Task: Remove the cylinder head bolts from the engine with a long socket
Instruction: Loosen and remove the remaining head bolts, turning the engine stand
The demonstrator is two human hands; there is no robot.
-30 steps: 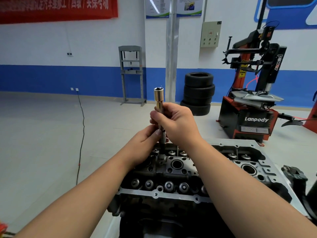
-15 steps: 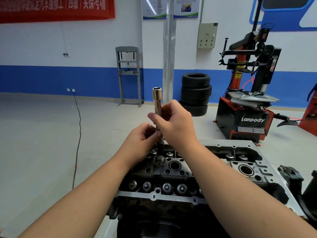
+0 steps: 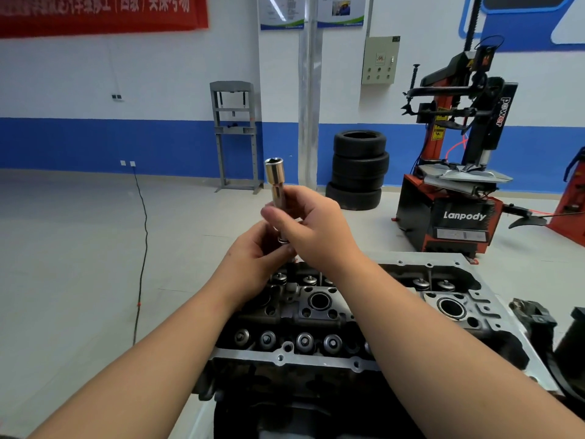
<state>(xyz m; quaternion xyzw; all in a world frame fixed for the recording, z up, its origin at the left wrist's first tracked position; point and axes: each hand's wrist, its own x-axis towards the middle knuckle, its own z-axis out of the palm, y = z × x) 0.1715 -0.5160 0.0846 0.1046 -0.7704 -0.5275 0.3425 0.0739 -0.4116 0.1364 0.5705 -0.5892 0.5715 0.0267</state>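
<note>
A shiny long socket (image 3: 276, 179) stands upright above the far side of the cylinder head (image 3: 316, 315), open end up. My right hand (image 3: 316, 226) grips its lower shaft, thumb across the front. My left hand (image 3: 253, 264) sits just below, its fingers curled around the lower end, where a washer-like ring (image 3: 284, 239) shows. What hangs under that ring is hidden by my fingers. The head shows rows of valve springs (image 3: 304, 340) and round bores.
A red and black tyre changer (image 3: 456, 185) stands at the right, a stack of tyres (image 3: 359, 169) and a grey press frame (image 3: 235, 134) by the far wall. A black cable (image 3: 144, 248) runs over the floor at left. Dark engine parts (image 3: 535, 318) lie right of the head.
Both hands have lifted slightly with the socket, which now stands clear above the head. A ring at the socket's lower end has come into sight between my hands.
</note>
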